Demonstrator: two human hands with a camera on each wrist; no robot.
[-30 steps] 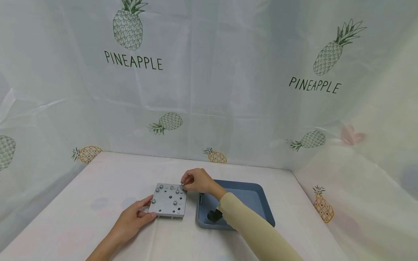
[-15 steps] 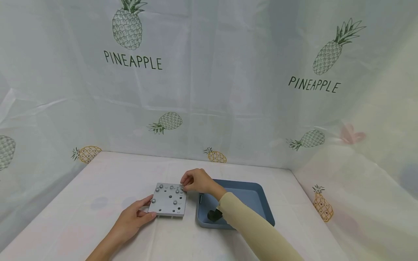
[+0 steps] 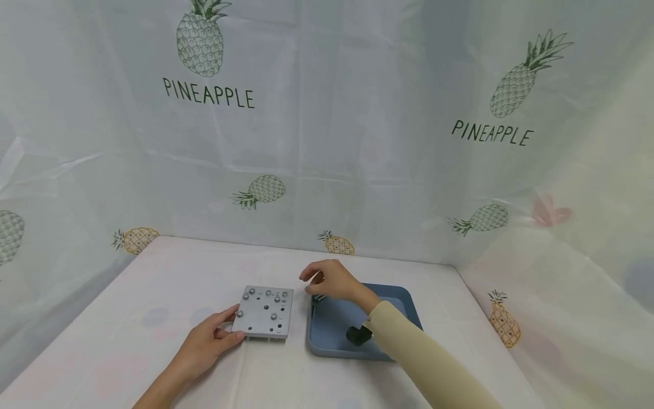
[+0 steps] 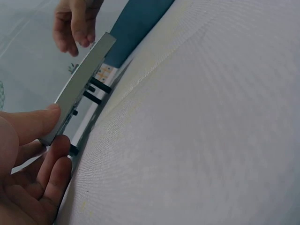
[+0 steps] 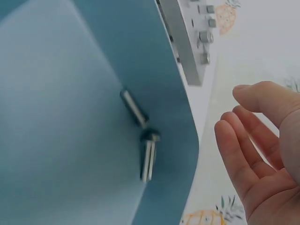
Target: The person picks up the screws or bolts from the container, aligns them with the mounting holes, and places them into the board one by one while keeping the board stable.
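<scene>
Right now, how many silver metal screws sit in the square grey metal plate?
7 silver screws: two at the plate's far left corner, one along the far edge, two near the far right corner, one by the left edge, one right of centre. None looks hidden.

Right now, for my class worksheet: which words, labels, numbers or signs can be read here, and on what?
"PINEAPPLE": backdrop, left in the head view, under a pineapple drawing.
"PINEAPPLE": backdrop, right, under another drawing.
Plate: any marks by its holes are too small to read.
</scene>
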